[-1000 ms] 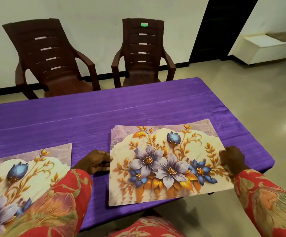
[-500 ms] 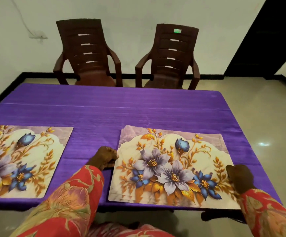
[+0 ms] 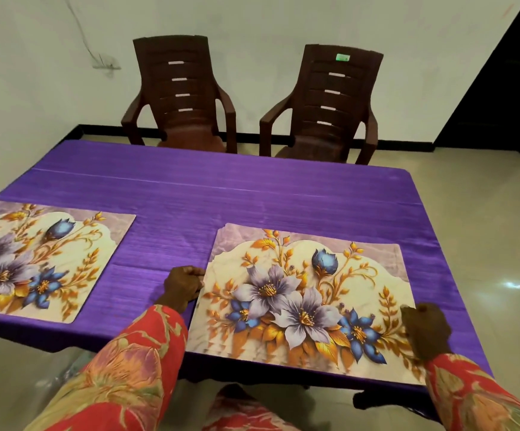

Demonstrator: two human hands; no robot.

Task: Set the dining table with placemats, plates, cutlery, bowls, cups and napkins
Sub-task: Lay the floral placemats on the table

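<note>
I see the placemat stack (image 3: 302, 303) between my hands: left hand (image 3: 184, 283) pinches its left edge, right hand (image 3: 424, 328) grips its right edge.

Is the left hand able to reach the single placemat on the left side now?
Probably yes. The left hand grips the stack of placemats, and only bare purple tablecloth lies between it and the single placemat.
</note>
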